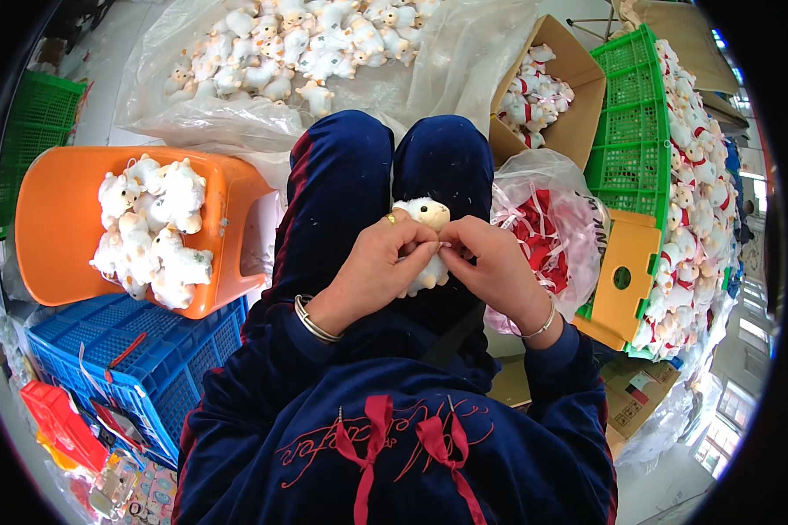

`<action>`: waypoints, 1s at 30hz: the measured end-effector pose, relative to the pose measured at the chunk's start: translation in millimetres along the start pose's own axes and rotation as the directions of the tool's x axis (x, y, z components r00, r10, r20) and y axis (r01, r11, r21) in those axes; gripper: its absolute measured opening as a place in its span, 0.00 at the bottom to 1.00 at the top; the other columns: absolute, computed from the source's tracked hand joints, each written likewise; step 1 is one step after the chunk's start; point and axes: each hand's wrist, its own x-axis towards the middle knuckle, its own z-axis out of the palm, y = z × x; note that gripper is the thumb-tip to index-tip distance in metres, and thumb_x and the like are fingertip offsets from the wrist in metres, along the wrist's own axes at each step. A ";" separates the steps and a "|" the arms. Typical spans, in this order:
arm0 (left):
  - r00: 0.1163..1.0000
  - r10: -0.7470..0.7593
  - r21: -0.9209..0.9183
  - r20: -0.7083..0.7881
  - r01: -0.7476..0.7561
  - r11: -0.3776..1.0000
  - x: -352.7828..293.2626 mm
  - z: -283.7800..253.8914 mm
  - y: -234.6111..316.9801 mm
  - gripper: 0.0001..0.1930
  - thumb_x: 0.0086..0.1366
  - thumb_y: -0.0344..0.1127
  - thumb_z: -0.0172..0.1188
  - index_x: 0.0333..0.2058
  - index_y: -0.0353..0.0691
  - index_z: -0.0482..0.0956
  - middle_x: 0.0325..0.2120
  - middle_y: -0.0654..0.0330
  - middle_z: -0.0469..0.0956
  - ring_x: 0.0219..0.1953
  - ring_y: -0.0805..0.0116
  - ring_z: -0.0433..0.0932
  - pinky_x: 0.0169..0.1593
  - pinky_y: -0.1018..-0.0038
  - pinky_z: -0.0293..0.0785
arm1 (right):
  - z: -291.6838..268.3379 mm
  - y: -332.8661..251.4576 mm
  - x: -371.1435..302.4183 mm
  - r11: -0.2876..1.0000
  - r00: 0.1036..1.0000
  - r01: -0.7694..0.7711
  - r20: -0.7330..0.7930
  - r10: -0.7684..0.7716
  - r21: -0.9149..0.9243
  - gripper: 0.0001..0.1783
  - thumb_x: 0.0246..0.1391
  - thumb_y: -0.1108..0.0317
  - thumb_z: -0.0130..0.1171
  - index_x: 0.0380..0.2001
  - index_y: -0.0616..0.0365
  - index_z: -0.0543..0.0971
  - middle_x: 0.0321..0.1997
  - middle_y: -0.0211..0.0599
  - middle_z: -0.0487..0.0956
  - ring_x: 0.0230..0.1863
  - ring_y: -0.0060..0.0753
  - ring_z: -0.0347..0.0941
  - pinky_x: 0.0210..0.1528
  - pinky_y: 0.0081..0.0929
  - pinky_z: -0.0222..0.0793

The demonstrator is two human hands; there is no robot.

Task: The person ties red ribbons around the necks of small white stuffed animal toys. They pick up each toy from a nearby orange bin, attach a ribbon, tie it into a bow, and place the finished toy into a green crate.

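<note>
A white plush lamb (pixel 425 212) sits on the lap between the left hand (pixel 381 262) and the right hand (pixel 497 267), whose thumbs and forefingers are pinched together at its front—what lies between them is too small to tell. A loosened pinch could let the lamb roll into the gap between the thighs; room is open leftward toward the orange chair (pixel 48 227), tighter rightward—the clear bag (pixel 578 197) edges the right wrist.

Bright light, glaring windows (pixel 714 446) lower right, curved edges
</note>
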 end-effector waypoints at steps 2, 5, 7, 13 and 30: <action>1.000 -0.028 -0.017 -0.001 0.028 0.999 0.1 -1.2 3.1 0.05 0.68 0.29 0.64 0.36 0.33 0.82 0.28 0.63 0.75 0.27 0.77 0.74 0.33 0.78 0.71 | 2.4 6.4 -0.8 0.994 0.996 0.086 -0.029 -0.088 -0.068 0.07 0.55 0.75 0.65 0.36 0.61 0.78 0.37 0.45 0.81 0.34 0.48 0.80 0.36 0.35 0.76; 1.000 0.010 -0.032 -0.013 -0.011 0.999 0.9 -1.9 1.6 0.05 0.67 0.29 0.64 0.36 0.33 0.82 0.27 0.63 0.76 0.27 0.76 0.74 0.34 0.78 0.71 | 11.5 17.5 -3.8 0.972 0.969 0.202 -0.119 -0.216 -0.116 0.08 0.54 0.76 0.66 0.37 0.60 0.78 0.38 0.43 0.81 0.34 0.47 0.80 0.36 0.35 0.76; 0.999 0.051 -0.010 0.007 -0.051 0.999 0.7 -4.5 0.3 0.05 0.67 0.30 0.65 0.36 0.34 0.83 0.27 0.62 0.76 0.28 0.76 0.74 0.34 0.78 0.71 | 20.1 25.1 -7.3 0.957 0.939 0.259 -0.197 -0.281 -0.132 0.09 0.52 0.78 0.67 0.37 0.60 0.79 0.38 0.42 0.82 0.35 0.46 0.80 0.36 0.35 0.77; 0.993 0.111 0.020 -0.031 -0.111 0.994 0.0 -6.5 -5.3 0.05 0.66 0.30 0.66 0.36 0.34 0.83 0.28 0.60 0.78 0.28 0.74 0.75 0.35 0.77 0.71 | 39.1 38.3 -10.8 0.929 0.865 0.337 -0.339 -0.370 -0.154 0.14 0.48 0.81 0.70 0.38 0.59 0.80 0.40 0.40 0.83 0.36 0.45 0.81 0.36 0.32 0.78; 0.996 0.084 0.101 0.014 -0.085 0.991 -2.5 -10.5 2.1 0.05 0.65 0.28 0.66 0.38 0.33 0.83 0.26 0.60 0.81 0.28 0.74 0.81 0.34 0.76 0.76 | 38.7 40.6 -9.2 0.920 0.853 0.376 -0.346 -0.391 -0.114 0.14 0.48 0.81 0.70 0.38 0.59 0.80 0.39 0.40 0.83 0.36 0.43 0.80 0.36 0.32 0.77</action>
